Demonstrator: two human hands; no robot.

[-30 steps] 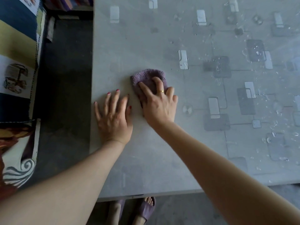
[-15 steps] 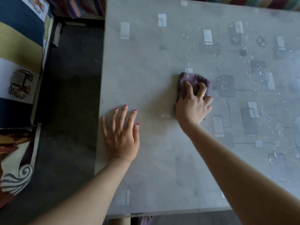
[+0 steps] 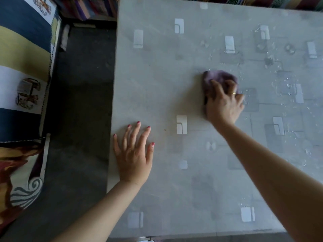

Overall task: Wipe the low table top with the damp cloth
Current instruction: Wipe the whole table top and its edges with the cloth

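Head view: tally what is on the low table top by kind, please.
Bare hands: 2, the left hand flat on the grey patterned low table top, the right hand pressing the cloth
Crumpled purple damp cloth: 1
Gold ring: 1
Total: 4

Counter (image 3: pixel 157 84): smooth grey covering with a faint sheen, printed with pale rectangles; water droplets (image 3: pixel 288 85) bead on its right part. Cloth (image 3: pixel 218 75): purple, fuzzy terry-like pile, matt. Floor (image 3: pixel 78 102): dark, matt. Cushion (image 3: pixel 22 49): woven fabric, printed, matt.
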